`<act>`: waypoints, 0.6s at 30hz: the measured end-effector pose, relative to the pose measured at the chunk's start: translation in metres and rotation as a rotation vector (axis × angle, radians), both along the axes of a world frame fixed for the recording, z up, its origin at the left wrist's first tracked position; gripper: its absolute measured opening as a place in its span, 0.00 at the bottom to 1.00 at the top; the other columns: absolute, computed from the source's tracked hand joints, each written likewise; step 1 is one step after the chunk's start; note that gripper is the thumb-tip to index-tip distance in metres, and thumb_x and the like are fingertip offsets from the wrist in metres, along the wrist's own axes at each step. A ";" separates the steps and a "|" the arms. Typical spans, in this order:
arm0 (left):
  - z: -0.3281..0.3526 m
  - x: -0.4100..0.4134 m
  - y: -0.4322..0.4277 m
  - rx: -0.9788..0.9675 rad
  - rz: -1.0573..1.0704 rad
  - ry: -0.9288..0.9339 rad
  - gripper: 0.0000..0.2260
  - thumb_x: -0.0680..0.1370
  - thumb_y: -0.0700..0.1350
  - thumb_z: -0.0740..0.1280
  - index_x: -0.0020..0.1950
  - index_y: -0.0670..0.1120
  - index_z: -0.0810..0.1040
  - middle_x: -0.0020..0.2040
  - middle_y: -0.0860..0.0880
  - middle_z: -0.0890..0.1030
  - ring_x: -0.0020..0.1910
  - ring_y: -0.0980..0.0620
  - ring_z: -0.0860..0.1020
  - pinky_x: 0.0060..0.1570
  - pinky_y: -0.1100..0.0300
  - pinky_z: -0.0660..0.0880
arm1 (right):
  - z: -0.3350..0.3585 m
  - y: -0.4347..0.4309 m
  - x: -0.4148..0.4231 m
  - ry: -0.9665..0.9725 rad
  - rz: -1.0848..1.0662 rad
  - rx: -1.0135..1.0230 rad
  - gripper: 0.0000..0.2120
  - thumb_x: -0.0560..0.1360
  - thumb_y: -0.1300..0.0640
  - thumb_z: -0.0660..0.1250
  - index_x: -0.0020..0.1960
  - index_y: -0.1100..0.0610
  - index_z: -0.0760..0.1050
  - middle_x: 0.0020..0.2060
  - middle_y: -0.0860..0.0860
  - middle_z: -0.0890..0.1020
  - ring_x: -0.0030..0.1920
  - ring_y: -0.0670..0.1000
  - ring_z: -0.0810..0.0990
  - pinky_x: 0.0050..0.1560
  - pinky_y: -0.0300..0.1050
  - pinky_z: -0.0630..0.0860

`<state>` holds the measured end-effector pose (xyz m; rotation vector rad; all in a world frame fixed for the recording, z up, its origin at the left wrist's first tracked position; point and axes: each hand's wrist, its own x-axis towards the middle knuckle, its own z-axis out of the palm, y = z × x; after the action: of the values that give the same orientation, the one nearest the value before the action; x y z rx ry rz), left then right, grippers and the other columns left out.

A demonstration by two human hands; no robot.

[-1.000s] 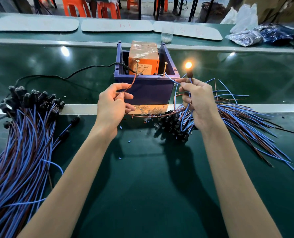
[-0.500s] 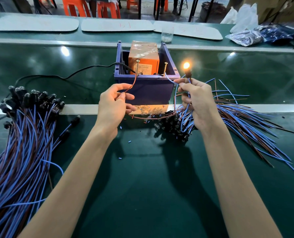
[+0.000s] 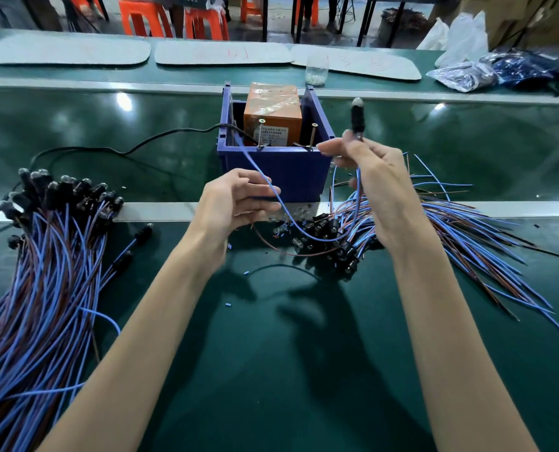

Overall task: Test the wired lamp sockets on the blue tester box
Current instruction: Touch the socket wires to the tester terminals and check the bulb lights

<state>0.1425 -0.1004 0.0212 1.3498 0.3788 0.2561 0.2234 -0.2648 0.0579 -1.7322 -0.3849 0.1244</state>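
Only the person's two arms show, seen from a camera worn on their own head. The left forearm (image 3: 147, 321) and the right forearm (image 3: 451, 337) are bare, with skin uncovered from the lower edge of the view up to the wrists. Both are long and slim, broad near the elbow and tapering evenly to narrow wrists. The left hand (image 3: 235, 203) and the right hand (image 3: 376, 187) are bare too, with slender fingers. The back of the right hand is smooth, its knuckles showing as a soft ridge. The left hand is slightly blurred, so its finer detail cannot be made out.
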 end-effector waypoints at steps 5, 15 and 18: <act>0.001 -0.002 0.010 -0.044 0.061 -0.008 0.17 0.81 0.47 0.52 0.42 0.46 0.78 0.36 0.50 0.84 0.32 0.54 0.80 0.38 0.61 0.71 | 0.007 -0.009 -0.001 -0.143 -0.164 -0.037 0.15 0.81 0.47 0.59 0.45 0.49 0.83 0.31 0.48 0.72 0.26 0.41 0.64 0.30 0.34 0.60; 0.004 -0.002 0.004 0.181 0.044 0.118 0.10 0.79 0.44 0.60 0.41 0.47 0.78 0.32 0.54 0.83 0.29 0.59 0.78 0.32 0.70 0.73 | 0.008 -0.007 0.000 -0.932 -0.643 0.062 0.12 0.77 0.68 0.60 0.52 0.64 0.82 0.53 0.67 0.73 0.51 0.50 0.74 0.56 0.43 0.75; 0.000 -0.001 0.003 0.298 -0.021 0.163 0.10 0.80 0.44 0.60 0.41 0.49 0.77 0.32 0.56 0.82 0.29 0.61 0.79 0.34 0.69 0.71 | 0.008 -0.006 -0.002 -1.078 -0.629 0.015 0.15 0.75 0.73 0.59 0.54 0.65 0.81 0.58 0.71 0.69 0.60 0.61 0.72 0.59 0.47 0.74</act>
<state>0.1411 -0.0978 0.0215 1.6730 0.4764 0.1905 0.2216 -0.2706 0.0655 -1.6988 -0.5737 -1.2979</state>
